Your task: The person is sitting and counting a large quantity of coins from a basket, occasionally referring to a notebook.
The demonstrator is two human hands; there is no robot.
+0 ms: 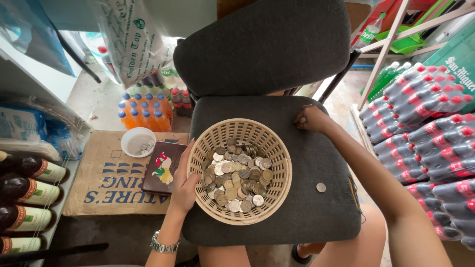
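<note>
A beige woven plastic basket (277,148) full of several silver and brass coins (236,178) rests on the seat of a dark grey chair (316,198). My left hand (184,184) grips the basket's left rim; a metal watch is on that wrist. My right hand (310,118) rests on the seat behind the basket's right side, fingers curled, pinching something small that I cannot make out. One loose coin (321,187) lies on the seat to the right of the basket.
A flat cardboard box (104,193) at left carries a white bowl (138,142) with a few coins and a dark red wallet (163,167). Orange drink bottles (143,113) stand behind it. Dark glass bottles (29,193) line the left shelf. Shrink-wrapped red-capped bottles (425,133) are stacked at right.
</note>
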